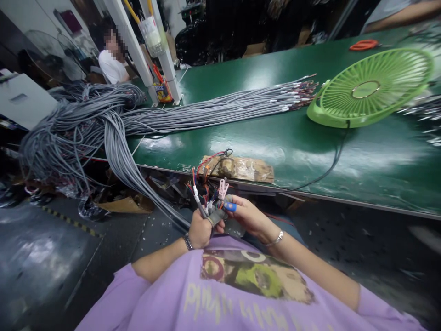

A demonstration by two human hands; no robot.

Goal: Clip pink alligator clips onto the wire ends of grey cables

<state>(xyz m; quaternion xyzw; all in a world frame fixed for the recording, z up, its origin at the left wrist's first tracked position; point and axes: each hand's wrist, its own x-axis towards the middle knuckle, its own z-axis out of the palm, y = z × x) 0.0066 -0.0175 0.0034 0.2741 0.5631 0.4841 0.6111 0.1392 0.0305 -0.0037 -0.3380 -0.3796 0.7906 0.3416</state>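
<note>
Just in front of my body, below the table edge, my left hand (201, 230) is closed around a bunch of grey cables (199, 197). Their stripped ends fan upward in thin coloured wires (193, 172). Beside it, my right hand (246, 215) pinches at the wire ends, with blue tape on one finger. What exactly lies between those fingertips is partly hidden. A pink clip (223, 188) stands up close behind the right fingertips. Grey tape or cloth covers some of my left fingers.
A worn wooden block (241, 168) sits on the green table's (275, 142) near edge. Long grey cables (213, 108) lie across the table, heaped at left (69, 133). A green fan (365, 92) stands right, its cord (320, 177) trailing. Orange-handled scissors (363, 45) lie behind. A person (112, 64) sits at far left.
</note>
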